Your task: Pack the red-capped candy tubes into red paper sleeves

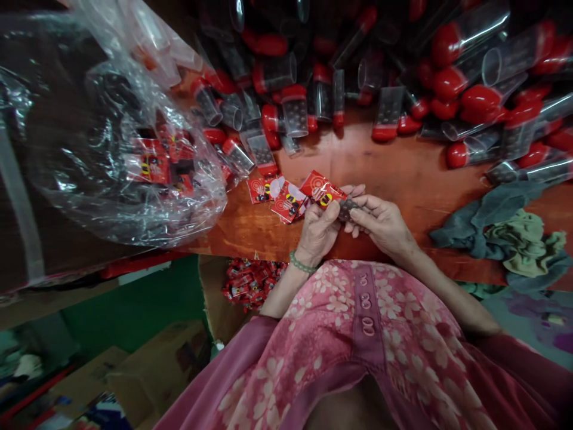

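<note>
My left hand (319, 232), with a green bead bracelet at the wrist, is closed, its thumb pressing on a red printed card (321, 186). Close against it, my right hand (384, 222) grips a dark, see-through dotted piece (347, 209) between thumb and fingers. Its full shape is hidden by the fingers, and I cannot tell whether it is joined to the card. More red printed cards (289, 202) lie on the tabletop just left of my hands, overlapping one another.
Many clear tubes with red caps (294, 110) crowd the back of the wooden table (340, 146). At left, a clear plastic bag (179, 218) holds red packets. A cardboard box (219, 310) of small red pieces sits below the edge. Crumpled cloths (514, 233) lie at right.
</note>
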`<state>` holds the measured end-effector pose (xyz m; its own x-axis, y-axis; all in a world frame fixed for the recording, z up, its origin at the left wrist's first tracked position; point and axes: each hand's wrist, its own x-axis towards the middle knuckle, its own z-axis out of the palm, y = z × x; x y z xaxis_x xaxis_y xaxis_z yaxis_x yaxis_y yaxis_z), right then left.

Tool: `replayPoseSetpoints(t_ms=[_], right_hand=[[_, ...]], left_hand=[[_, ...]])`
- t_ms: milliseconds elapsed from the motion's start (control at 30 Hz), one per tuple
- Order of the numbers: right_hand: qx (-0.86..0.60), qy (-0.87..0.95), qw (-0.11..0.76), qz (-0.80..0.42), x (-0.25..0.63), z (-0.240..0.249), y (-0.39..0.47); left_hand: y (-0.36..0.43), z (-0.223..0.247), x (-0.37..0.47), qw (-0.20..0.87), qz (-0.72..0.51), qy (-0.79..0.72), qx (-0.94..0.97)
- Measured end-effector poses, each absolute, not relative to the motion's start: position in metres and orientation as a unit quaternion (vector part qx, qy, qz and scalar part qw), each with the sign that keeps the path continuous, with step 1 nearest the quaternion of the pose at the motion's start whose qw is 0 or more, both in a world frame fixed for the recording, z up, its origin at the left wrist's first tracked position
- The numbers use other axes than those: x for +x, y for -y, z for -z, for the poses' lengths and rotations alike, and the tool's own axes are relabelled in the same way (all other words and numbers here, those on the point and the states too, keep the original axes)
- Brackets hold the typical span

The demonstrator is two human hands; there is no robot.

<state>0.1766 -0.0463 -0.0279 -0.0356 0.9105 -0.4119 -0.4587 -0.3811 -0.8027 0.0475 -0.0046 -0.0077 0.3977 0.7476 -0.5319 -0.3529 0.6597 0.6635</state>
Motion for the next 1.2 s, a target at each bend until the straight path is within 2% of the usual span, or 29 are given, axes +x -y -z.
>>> replayPoseSetpoints(t_ms=[233, 467, 633, 733, 833, 933, 1200], right_hand=[[-0.53, 0.252, 0.534, -0.608, 0.164, 0.023, 0.046], [-0.481, 0.237, 0.509, -0.673, 0.17, 0.027, 0.04], [-0.461, 0.301, 0.509, -0.661, 0.176, 0.025, 0.049], [-0.505, 0.401, 0.492, -0.586, 0.183, 0.021, 0.056], [-0.574, 0.525, 0.467, -0.421, 0.188, 0.016, 0.059], [-0.573, 0.592, 0.474, -0.309, 0.189, 0.013, 0.058], [-0.546, 0.635, 0.491, -0.242, 0.184, 0.018, 0.062]], left_hand=[[0.014, 0.007, 0.051, 0.804, -0.346, -0.433, 0.213], [0.011, 0.008, 0.044, 0.805, -0.394, -0.397, 0.197], [0.007, 0.007, 0.044, 0.791, -0.4, -0.43, 0.172], [0.006, 0.0, 0.041, 0.806, -0.4, -0.416, 0.131], [0.01, -0.011, 0.04, 0.831, -0.387, -0.386, 0.106], [0.018, -0.021, 0.04, 0.838, -0.392, -0.359, 0.123], [0.033, -0.023, 0.039, 0.824, -0.418, -0.319, 0.212]])
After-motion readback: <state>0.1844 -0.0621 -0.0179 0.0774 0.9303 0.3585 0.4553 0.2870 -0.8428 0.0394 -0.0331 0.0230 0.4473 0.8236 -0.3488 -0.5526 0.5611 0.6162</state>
